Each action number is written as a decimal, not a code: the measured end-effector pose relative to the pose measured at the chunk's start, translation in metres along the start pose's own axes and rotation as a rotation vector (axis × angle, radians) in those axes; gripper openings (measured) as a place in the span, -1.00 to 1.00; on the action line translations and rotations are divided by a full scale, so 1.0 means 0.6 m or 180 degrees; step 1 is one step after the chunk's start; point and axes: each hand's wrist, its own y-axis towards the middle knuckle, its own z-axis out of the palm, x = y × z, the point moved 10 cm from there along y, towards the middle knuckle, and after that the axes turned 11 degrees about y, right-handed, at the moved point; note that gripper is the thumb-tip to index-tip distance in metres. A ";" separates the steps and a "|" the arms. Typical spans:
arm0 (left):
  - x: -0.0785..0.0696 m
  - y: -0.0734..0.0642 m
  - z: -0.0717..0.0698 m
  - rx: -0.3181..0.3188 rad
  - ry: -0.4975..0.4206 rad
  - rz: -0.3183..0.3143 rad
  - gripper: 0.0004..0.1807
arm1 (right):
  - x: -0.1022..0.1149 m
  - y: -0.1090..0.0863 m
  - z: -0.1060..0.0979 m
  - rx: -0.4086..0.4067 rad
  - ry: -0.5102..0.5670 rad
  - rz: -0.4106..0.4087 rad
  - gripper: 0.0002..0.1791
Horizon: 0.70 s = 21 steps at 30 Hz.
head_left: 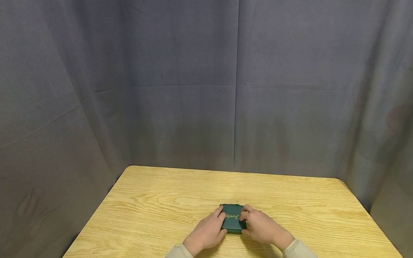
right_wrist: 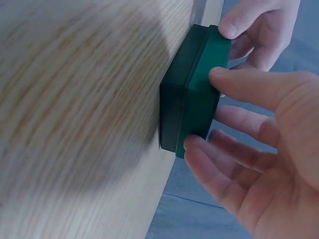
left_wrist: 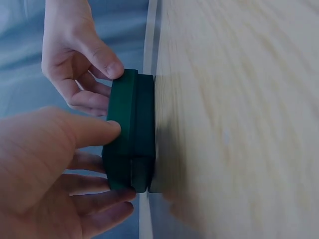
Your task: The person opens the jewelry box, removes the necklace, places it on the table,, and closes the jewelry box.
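A small dark green jewelry box (head_left: 233, 224) with gold lettering sits on the table, its text upside down from my side. My left hand (head_left: 208, 229) grips its left side, thumb at the near edge and fingers along the side and far corner. On the opposite side my right hand (head_left: 259, 225) holds it, thumb on the near edge and fingertips over the top and side. Both wrist views show the fingers on the lid (left_wrist: 122, 107), above the darker base (right_wrist: 172, 99), which rests on the wood. A seam runs between lid and base.
The light wood-grain table (head_left: 161, 200) has rounded far corners. Grey curtains (head_left: 180, 107) hang behind it and along both sides.
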 end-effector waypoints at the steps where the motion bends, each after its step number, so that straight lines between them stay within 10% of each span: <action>1: 0.002 0.000 -0.001 -0.0029 -0.0065 -0.0012 -0.43 | -0.001 0.000 0.000 -0.0013 0.0025 0.0024 -0.72; 9: 0.024 0.002 -0.004 -0.0124 -0.0739 -0.0163 -0.22 | -0.017 0.007 0.003 -0.0010 0.0200 0.0159 -0.74; 21: 0.045 0.007 0.000 -0.0030 -0.0950 -0.0294 0.12 | -0.031 0.010 0.008 0.0058 0.0368 0.0231 -0.61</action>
